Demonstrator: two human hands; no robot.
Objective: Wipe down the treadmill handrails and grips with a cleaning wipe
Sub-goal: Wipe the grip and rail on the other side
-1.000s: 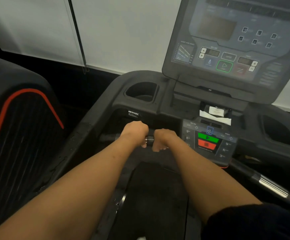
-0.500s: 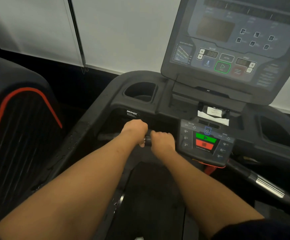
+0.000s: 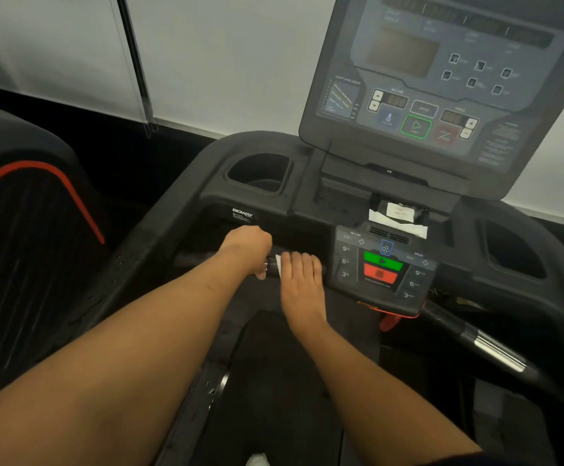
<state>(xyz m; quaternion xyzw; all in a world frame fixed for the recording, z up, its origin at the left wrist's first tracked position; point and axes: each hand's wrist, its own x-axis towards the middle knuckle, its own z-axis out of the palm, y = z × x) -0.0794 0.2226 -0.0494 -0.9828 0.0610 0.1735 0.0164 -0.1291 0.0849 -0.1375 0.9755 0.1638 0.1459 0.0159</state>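
Observation:
On the treadmill's black left front grip bar [image 3: 271,268], my left hand [image 3: 248,248] is closed around the bar. Just to its right, my right hand [image 3: 302,277] lies over the same bar with its fingers curled, pressing a white cleaning wipe [image 3: 278,262] against it. Only a small edge of the wipe shows between the two hands. The right grip bar [image 3: 496,348], black with a chrome sensor section, runs to the lower right and nothing touches it. The left side handrail [image 3: 132,264] slopes down beside my left forearm.
A small control pad [image 3: 383,267] with green and red buttons sits right of my right hand, with a red safety clip [image 3: 390,321] under it. A wipe packet [image 3: 398,213] lies behind the pad. Cup holders [image 3: 260,173] flank the console [image 3: 425,89]. Another machine [image 3: 28,230] stands at left.
My right hand has slid a little right along the bar toward the control pad and flattened, so the wipe's white edge now shows. My left hand stays in its grip.

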